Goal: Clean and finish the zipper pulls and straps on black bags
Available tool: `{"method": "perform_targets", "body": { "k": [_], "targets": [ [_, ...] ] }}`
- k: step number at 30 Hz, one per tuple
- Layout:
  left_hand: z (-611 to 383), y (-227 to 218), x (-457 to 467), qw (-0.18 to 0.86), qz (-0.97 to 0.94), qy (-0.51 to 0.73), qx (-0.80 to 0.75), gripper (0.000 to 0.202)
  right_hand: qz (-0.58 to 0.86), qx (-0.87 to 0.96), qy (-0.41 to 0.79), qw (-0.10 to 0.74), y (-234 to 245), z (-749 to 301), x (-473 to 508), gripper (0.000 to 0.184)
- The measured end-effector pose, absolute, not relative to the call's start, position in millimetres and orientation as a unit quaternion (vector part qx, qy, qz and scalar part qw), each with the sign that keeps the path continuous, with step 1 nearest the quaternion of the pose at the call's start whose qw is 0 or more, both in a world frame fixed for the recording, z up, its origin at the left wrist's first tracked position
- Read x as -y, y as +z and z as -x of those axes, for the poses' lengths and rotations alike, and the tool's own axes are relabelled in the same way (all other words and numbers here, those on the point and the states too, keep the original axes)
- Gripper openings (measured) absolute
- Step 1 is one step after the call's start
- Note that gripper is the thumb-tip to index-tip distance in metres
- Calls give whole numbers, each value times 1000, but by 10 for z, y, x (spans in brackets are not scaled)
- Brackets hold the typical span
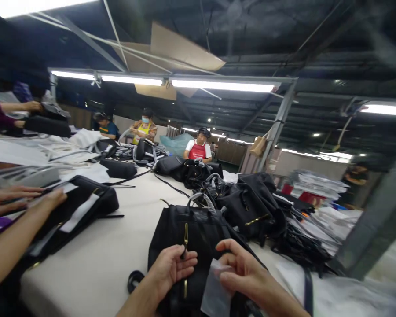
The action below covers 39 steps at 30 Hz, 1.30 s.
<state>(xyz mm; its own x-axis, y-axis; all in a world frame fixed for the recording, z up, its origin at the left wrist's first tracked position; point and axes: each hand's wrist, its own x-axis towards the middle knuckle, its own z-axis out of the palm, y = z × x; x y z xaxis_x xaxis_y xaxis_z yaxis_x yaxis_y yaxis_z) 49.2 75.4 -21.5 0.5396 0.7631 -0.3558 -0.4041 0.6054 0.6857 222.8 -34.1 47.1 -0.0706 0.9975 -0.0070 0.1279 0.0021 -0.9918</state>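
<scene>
so far, left fingers [181, 263] pinch a dark tab [184, 254] on a black handbag [181, 233] lying on the table [86, 273], right fingers [232, 252] grip a clear plastic sleeve [214, 288], more bags [247, 207] heaped beyond.

On my feed the black handbag [188, 233] at six o'clock runs off the bottom edge, and the wearer's right hand [251, 273] covers part of a clear plastic sleeve [216, 288]. The dark piece [184, 253] at the left hand [170, 268] is too small for me to identify, and the stacked papers [318, 185] at two o'clock are too blurred to read
</scene>
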Motion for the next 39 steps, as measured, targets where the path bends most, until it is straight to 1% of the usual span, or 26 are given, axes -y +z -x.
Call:
{"method": "perform_targets", "body": {
  "k": [4, 7, 10, 12, 14, 19, 24, 28, 34, 39],
  "targets": [
    [-466, -181, -786, 850, -246, 315, -342, 25, 551, 577, 450, 402, 266, -1994, 62, 36],
    [-475, -174, -790, 854, -243, 308, -342, 27, 597, 606, 376, 368, 182, -1903, -95, 34],
    [-479, -162, -788, 852, -251, 306, -343, 29, 621, 629, 279, 376, 156, -1842, -213, 33],
    [-475, -157, -791, 846, -261, 311, -346, 28, 623, 632, 249, 389, 133, -1819, -279, 32],
    [-471, -161, -798, 837, -276, 319, -348, 25, 625, 626, 241, 399, 88, -1812, -334, 30],
    [-479, -228, -804, 808, -322, 348, -351, 10, 629, 593, 264, 428, -56, -1837, -392, 28],
    [-509, -345, -787, 739, -383, 407, -376, 25, 635, 558, 253, 471, -99, -1831, -381, 32],
    [-550, -427, -788, 678, -416, 459, -397, 32, 637, 541, 253, 487, -116, -1802, -397, 30],
    [-592, -427, -780, 612, -443, 494, -430, 23, 642, 540, 237, 490, -180, -1776, -392, 37],
    [-592, -363, -767, 587, -459, 511, -429, 21, 644, 548, 222, 485, -215, -1738, -389, 38]
  ]
}}
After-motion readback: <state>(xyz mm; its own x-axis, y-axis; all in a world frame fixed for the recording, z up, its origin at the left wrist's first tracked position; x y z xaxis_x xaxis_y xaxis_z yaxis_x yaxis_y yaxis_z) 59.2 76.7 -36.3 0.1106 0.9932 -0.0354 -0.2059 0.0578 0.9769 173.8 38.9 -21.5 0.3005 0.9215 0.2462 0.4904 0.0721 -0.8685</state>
